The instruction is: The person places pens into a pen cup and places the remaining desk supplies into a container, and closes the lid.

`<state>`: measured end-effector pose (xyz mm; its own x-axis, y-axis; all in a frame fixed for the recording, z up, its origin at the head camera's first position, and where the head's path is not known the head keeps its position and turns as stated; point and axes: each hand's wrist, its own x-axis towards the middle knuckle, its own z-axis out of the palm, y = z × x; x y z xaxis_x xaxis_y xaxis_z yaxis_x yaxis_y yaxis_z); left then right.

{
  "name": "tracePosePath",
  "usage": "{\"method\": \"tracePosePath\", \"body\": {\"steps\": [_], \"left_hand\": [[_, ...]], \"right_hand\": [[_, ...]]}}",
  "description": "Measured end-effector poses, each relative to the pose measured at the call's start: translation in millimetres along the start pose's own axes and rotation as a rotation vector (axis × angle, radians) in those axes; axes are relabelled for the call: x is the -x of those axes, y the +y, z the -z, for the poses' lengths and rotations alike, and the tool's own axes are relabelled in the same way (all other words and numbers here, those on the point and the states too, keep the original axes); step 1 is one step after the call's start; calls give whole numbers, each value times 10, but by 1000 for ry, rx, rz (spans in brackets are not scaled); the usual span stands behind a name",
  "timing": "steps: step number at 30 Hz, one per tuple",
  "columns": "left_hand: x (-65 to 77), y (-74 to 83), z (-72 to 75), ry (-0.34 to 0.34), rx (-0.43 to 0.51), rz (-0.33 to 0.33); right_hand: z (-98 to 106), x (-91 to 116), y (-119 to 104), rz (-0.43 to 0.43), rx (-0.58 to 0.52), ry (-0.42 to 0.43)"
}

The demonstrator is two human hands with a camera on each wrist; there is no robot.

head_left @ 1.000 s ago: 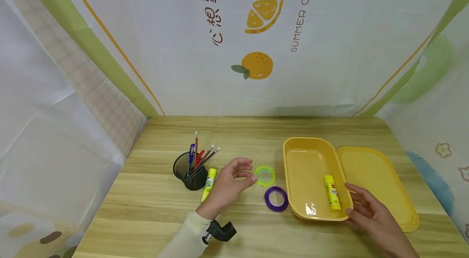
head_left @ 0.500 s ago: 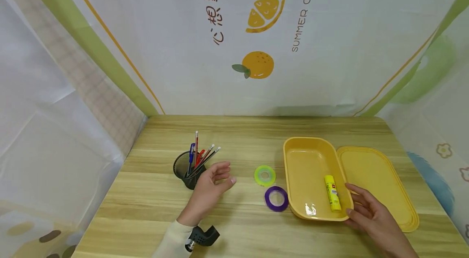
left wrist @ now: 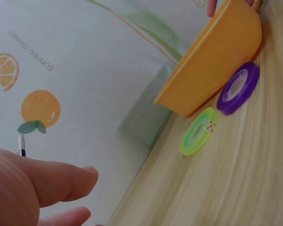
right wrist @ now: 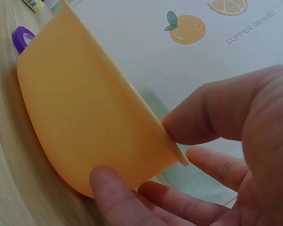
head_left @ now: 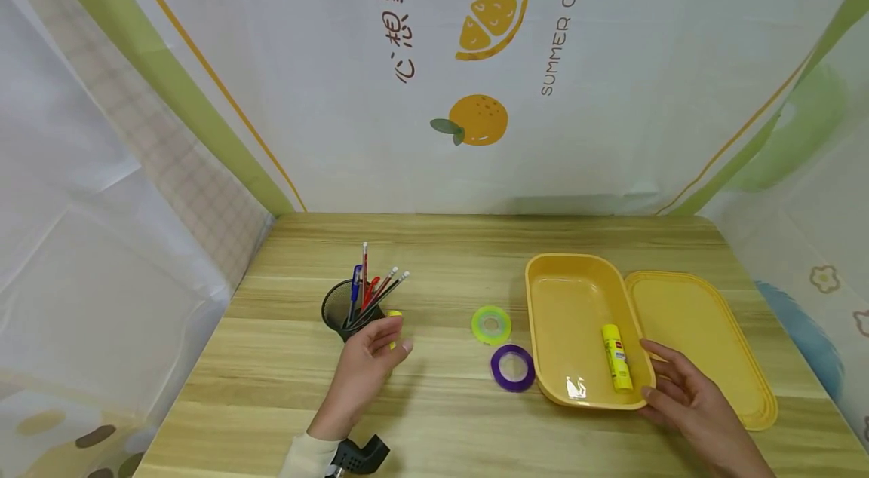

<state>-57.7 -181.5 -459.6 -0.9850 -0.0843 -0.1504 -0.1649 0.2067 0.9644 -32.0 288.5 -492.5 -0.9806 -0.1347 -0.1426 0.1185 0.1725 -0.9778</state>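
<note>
My left hand (head_left: 360, 372) is beside the black mesh pen cup (head_left: 336, 306), its thumb and fingers apart around a yellow glue stick (head_left: 395, 314). Most of that stick is hidden behind the fingers. In the left wrist view, the thumb (left wrist: 68, 181) shows with nothing against it. My right hand (head_left: 695, 406) grips the near right corner of a yellow plastic box (head_left: 566, 342), thumb at the rim and fingers along the outer wall (right wrist: 80, 103). Inside the box lies another yellow glue stick (head_left: 616, 359).
Pencils (head_left: 364, 259), a blue pen (head_left: 355, 283) and something red stand in the cup. Between the cup and box lie a green tape roll (head_left: 503, 327) and a purple tape roll (head_left: 498, 371). A yellow lid (head_left: 706, 342) lies right of the box.
My left hand has moved left and toward me, away from the green tape roll to the glue stick beside the pen cup. The right hand and box have stayed put.
</note>
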Motion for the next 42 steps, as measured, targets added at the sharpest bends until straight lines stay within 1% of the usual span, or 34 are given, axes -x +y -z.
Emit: {"method": "tracePosePath", "body": {"steps": [4, 7, 12, 16, 23, 26, 29, 34, 38, 42], "left_hand": [[64, -47, 18, 40, 14, 18], [93, -83, 25, 86, 25, 33], [116, -158, 44, 160, 31, 53], [113, -202, 67, 192, 21, 54], [96, -260, 85, 176, 68, 67], [87, -284, 85, 179, 75, 76], [72, -311, 86, 180, 61, 83], [44, -334, 87, 178, 15, 74], [29, -342, 88, 182, -24, 68], [25, -345, 91, 187, -36, 63]], "right_hand": [[-9, -1, -2, -28, 4, 15], [-8, -4, 0, -32, 19, 20], [-7, -9, 8, -22, 16, 21], [-6, -5, 11, -23, 8, 22], [-12, -6, 11, -33, 28, 31], [-16, -6, 9, -37, 24, 33], [-15, -5, 9, -34, 22, 30], [-10, -3, 11, -25, 17, 28], [-12, -5, 9, -33, 15, 28], [-15, -11, 6, -50, 1, 30]]}}
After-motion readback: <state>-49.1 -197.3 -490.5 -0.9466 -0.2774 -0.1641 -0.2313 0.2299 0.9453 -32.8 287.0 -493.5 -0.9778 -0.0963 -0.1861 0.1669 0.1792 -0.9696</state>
